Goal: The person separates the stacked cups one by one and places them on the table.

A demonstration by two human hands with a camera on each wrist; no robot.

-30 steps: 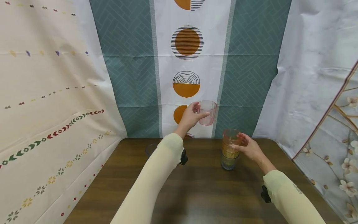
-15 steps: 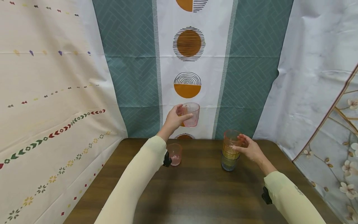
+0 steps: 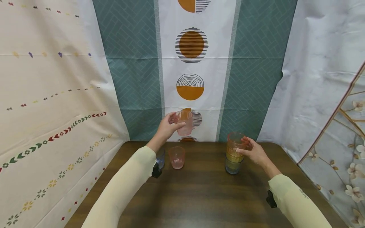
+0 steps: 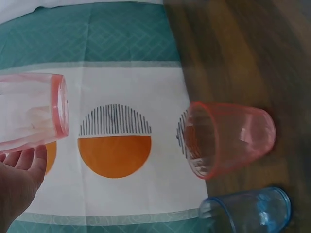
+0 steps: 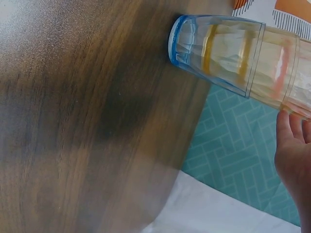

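Observation:
My left hand (image 3: 166, 128) grips a clear pink tumbler (image 3: 186, 126), upright and raised above the table. Below it, apart, a second pink tumbler (image 3: 177, 160) stands on the tabletop, its mouth facing up. Beside that one is a blue tumbler (image 4: 257, 208), partly hidden by my left sleeve in the head view. On the right my right hand (image 3: 253, 153) holds the upper part of a nested stack. A blue tumbler (image 5: 187, 41) forms its base, yellow tumblers (image 3: 231, 152) sit in the middle, and a pink tumbler (image 3: 235, 138) tops it.
The dark wooden table (image 3: 199, 196) has a patterned cloth (image 3: 137, 79) hanging behind its back edge. Further cloths hang at the left (image 3: 57, 126) and right (image 3: 313, 79).
My left hand has carried its pink tumbler leftward, away from the stack, and lately a little lower. The standing pink and blue tumblers have emerged from behind my left arm. My right hand stays put.

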